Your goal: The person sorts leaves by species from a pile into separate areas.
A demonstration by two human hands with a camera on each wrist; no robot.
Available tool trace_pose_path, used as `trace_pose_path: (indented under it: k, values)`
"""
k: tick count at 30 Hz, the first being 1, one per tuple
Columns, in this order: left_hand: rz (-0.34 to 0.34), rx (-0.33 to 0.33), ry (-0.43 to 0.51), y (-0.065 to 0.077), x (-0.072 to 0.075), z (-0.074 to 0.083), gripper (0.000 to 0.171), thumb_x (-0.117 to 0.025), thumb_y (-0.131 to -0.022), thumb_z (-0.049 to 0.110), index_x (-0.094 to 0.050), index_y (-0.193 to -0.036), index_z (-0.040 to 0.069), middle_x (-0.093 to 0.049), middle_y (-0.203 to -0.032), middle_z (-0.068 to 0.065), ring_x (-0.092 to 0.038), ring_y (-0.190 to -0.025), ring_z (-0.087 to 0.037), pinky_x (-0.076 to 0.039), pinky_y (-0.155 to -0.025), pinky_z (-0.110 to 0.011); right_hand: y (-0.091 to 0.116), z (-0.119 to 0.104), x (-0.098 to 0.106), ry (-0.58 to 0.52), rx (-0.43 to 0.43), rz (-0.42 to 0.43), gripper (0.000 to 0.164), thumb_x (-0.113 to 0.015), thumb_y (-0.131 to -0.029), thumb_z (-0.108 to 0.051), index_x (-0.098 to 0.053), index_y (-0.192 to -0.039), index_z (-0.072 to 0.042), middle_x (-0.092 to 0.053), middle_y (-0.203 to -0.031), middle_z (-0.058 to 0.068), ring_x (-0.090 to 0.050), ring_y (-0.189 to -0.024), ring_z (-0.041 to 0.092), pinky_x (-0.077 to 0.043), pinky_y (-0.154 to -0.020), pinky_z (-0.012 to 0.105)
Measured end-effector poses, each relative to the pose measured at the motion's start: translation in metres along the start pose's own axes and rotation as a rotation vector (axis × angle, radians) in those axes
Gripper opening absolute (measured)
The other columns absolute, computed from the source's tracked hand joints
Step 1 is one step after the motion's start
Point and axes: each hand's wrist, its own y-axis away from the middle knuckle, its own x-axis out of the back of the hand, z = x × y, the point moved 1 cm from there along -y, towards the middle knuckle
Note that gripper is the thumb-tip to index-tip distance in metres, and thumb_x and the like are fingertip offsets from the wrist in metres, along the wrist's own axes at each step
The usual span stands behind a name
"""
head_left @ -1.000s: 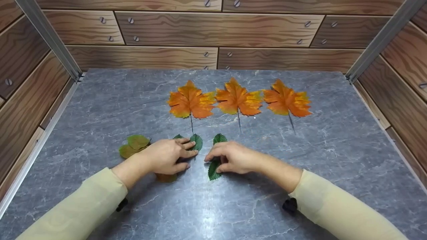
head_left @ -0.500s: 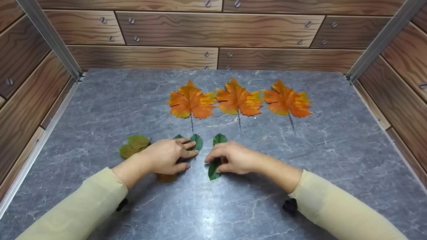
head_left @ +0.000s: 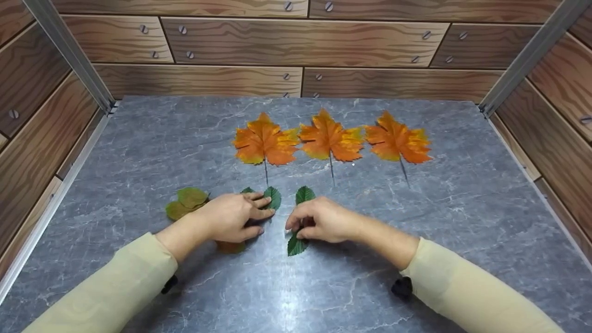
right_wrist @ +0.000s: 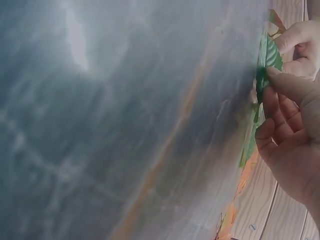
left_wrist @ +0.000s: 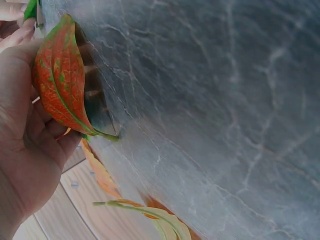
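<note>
My left hand (head_left: 233, 216) rests with extended, spread fingers over a green leaf (head_left: 274, 199); another green leaf tip (head_left: 247, 190) peeks out beyond its fingers. Beneath this palm lies a reddish-orange leaf (left_wrist: 60, 80), best seen in the left wrist view, and its edge shows below the hand in the head view. Thumb and fingers of my right hand (head_left: 328, 220) pinch a serrated green leaf (head_left: 296, 246), whose lower end sticks out toward me. Just beyond those fingers is a further green leaf (head_left: 305, 194), partly covered by the hand.
Three orange maple leaves, left (head_left: 264, 141), middle (head_left: 329, 138) and right (head_left: 397, 138), lie in a row farther back, stems toward me. Brownish-green leaves (head_left: 186, 203) lie left of my left hand. Wood-patterned walls (head_left: 296, 41) enclose the grey marbled table (head_left: 138, 138).
The pinched green leaf has shifted slightly toward me and tilted, with the right fingers moving a little along with it. My left hand and the maple leaves stay put.
</note>
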Motion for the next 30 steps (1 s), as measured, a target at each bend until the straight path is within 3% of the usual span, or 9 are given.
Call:
trace_pose_path:
  k: [7, 18, 24, 30]
  values:
    - [0.003, 0.0, -0.003, 0.0, -0.001, -0.001, 0.05, -0.064, -0.106, 0.033, -0.06, -0.152, 0.015, -0.048, -0.159, -0.017, -0.044, -0.148, -0.04, -0.049, -0.109, -0.058, 0.0, -0.009, 0.002, -0.162, -0.018, 0.001, 0.016, -0.083, -0.092, -0.009, -0.081, -0.108, -0.011, -0.077, -0.098, -0.004, -0.067, -0.09, 0.007, -0.057, -0.082, 0.031]
    - [0.022, -0.005, 0.005, 0.0, -0.002, -0.001, 0.05, -0.066, -0.105, 0.031, -0.062, -0.151, 0.013, -0.05, -0.158, -0.018, -0.046, -0.147, -0.04, -0.048, -0.111, -0.057, 0.004, -0.013, 0.013, -0.367, -0.08, 0.062, 0.018, -0.079, -0.096, -0.007, -0.079, -0.113, -0.007, -0.076, -0.099, 0.006, -0.068, -0.087, 0.013, -0.058, -0.078, 0.029]
    - [0.02, -0.01, 0.005, 0.0, -0.002, -0.002, 0.05, -0.065, -0.105, 0.032, -0.062, -0.151, 0.014, -0.05, -0.158, -0.018, -0.046, -0.147, -0.041, -0.048, -0.11, -0.058, 0.011, -0.01, 0.021, -0.388, -0.097, 0.13, 0.026, -0.08, -0.095, -0.006, -0.077, -0.121, -0.005, -0.074, -0.099, 0.006, -0.068, -0.085, 0.016, -0.058, -0.074, 0.027]
    - [0.017, -0.015, 0.008, -0.001, -0.002, -0.002, 0.05, -0.066, -0.105, 0.032, -0.061, -0.151, 0.014, -0.049, -0.158, -0.018, -0.046, -0.147, -0.041, -0.048, -0.11, -0.058, 0.02, -0.005, 0.028, -0.34, -0.1, 0.202, 0.016, -0.08, -0.095, -0.006, -0.084, -0.11, -0.012, -0.078, -0.105, -0.001, -0.072, -0.094, 0.017, -0.06, -0.08, 0.031]
